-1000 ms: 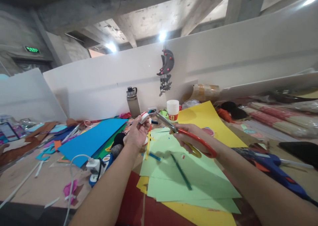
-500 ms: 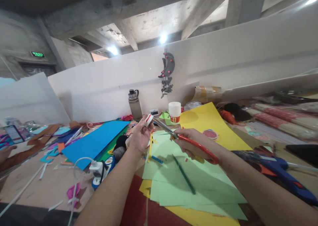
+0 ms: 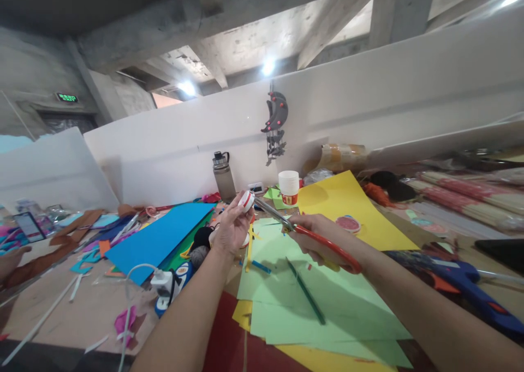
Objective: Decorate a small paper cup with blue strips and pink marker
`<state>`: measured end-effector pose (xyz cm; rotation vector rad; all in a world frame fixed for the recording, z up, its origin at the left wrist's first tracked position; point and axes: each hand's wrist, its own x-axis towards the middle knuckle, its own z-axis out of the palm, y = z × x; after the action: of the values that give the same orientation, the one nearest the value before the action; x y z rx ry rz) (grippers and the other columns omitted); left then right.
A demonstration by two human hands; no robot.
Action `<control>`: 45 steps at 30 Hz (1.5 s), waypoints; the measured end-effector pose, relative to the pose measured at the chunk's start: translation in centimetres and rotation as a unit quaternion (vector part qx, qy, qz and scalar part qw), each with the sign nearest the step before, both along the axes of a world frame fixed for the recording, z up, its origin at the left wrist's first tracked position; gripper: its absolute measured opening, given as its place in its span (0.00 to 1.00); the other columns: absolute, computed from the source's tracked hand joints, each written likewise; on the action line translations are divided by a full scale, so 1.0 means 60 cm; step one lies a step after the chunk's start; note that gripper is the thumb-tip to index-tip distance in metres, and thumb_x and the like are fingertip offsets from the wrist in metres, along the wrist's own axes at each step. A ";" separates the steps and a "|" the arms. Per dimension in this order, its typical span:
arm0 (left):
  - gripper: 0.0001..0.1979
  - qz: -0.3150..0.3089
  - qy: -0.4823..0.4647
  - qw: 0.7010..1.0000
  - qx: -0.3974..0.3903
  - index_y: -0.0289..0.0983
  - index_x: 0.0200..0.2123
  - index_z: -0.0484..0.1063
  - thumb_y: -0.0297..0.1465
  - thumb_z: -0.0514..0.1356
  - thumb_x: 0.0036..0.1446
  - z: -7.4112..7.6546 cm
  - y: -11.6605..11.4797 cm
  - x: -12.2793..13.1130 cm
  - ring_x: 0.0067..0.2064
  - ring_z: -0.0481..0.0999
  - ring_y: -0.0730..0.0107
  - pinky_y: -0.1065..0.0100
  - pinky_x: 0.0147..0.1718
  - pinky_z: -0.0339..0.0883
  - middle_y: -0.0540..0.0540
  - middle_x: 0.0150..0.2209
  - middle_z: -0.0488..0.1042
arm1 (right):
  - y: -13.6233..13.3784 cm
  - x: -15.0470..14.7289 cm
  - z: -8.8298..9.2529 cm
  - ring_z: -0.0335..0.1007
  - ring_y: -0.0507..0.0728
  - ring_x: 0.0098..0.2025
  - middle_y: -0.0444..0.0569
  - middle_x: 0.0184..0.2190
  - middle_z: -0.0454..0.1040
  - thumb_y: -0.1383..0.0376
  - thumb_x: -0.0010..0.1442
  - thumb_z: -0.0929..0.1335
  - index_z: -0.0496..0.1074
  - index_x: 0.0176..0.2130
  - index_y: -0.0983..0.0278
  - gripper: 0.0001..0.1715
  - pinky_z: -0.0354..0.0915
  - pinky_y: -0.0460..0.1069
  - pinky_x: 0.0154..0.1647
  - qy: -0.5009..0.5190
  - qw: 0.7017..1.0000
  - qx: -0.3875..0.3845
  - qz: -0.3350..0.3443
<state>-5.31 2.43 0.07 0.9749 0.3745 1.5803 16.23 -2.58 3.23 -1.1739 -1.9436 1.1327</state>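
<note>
Between the fingertips of my left hand is a small round white piece with a red stripe; it resembles part of a paper cup. My right hand is closed round the red and yellow handles of a pair of scissors. The scissors' metal blades reach left, their tips at the edge of the white piece; whether they touch it I cannot tell. Beneath both hands lie light green paper sheets, with a dark green pencil and a blue strip on them.
White paper cups and a grey bottle stand at the back. Blue card lies left, yellow card right. A blue glue gun rests at far right, a white plug at left. Another person's hand shows at far left.
The white piece has turned in my left hand, so more of its round face shows. The scissors stay close to it. The whole view has shifted slightly.
</note>
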 end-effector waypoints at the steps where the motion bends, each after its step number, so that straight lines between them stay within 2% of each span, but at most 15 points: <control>1: 0.19 -0.001 -0.001 1.000 0.002 0.34 0.49 0.71 0.24 0.58 0.52 0.000 0.000 0.000 0.48 0.73 0.67 0.70 0.44 0.66 0.40 0.48 0.74 | -0.001 0.000 0.001 0.58 0.46 0.11 0.38 0.15 0.63 0.62 0.53 0.63 0.69 0.36 0.63 0.10 0.54 0.40 0.10 -0.005 1.000 0.002 -0.001; 5: 0.21 -0.003 -0.006 1.000 0.002 0.36 0.51 0.70 0.24 0.58 0.52 -0.001 -0.001 -0.002 0.47 0.73 0.67 0.69 0.43 0.66 0.40 0.49 0.73 | -0.001 -0.001 0.003 0.57 0.46 0.10 0.38 0.15 0.63 0.63 0.53 0.62 0.70 0.36 0.63 0.11 0.52 0.40 0.09 -0.013 1.000 0.004 0.003; 12: 0.22 -0.016 -0.011 1.000 0.003 0.36 0.52 0.69 0.24 0.58 0.52 0.002 -0.004 -0.005 0.44 0.74 0.68 0.69 0.43 0.66 0.40 0.48 0.74 | -0.001 -0.002 0.000 0.57 0.46 0.11 0.36 0.13 0.60 0.63 0.53 0.62 0.70 0.35 0.63 0.11 0.55 0.41 0.10 -0.009 1.000 0.021 0.005; 22: 0.20 -0.046 0.002 0.999 0.010 0.33 0.50 0.70 0.26 0.57 0.52 0.004 -0.005 -0.009 0.43 0.74 0.69 0.71 0.40 0.67 0.38 0.51 0.72 | -0.004 0.001 0.003 0.58 0.46 0.11 0.38 0.15 0.62 0.59 0.54 0.62 0.68 0.33 0.64 0.12 0.56 0.41 0.11 -0.003 0.999 0.039 0.029; 29: 0.21 -0.039 -0.007 0.999 0.002 0.34 0.51 0.70 0.26 0.58 0.51 0.003 -0.005 -0.011 0.38 0.75 0.71 0.69 0.41 0.67 0.39 0.48 0.74 | -0.004 0.000 0.006 0.57 0.46 0.11 0.38 0.15 0.61 0.60 0.53 0.62 0.68 0.31 0.64 0.10 0.54 0.40 0.10 -0.001 0.999 0.011 0.036; 35: 0.24 -0.028 -0.007 1.000 -0.009 0.35 0.53 0.68 0.27 0.60 0.50 0.004 -0.006 -0.009 0.40 0.75 0.69 0.68 0.41 0.67 0.39 0.48 0.74 | -0.003 0.001 0.007 0.56 0.46 0.12 0.38 0.15 0.61 0.60 0.53 0.62 0.68 0.31 0.63 0.10 0.57 0.41 0.11 -0.008 0.999 0.017 0.039; 45: 0.20 -0.043 0.002 0.999 0.000 0.33 0.49 0.70 0.28 0.59 0.52 0.004 -0.008 -0.009 0.43 0.75 0.67 0.69 0.41 0.68 0.38 0.50 0.73 | 0.000 -0.002 0.003 0.54 0.46 0.12 0.37 0.14 0.57 0.61 0.52 0.63 0.69 0.31 0.62 0.09 0.57 0.41 0.12 -0.021 0.999 0.017 0.024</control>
<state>-5.88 1.93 0.33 0.9806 0.3313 1.5014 16.14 -2.57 3.40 -1.1459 -2.0248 1.1036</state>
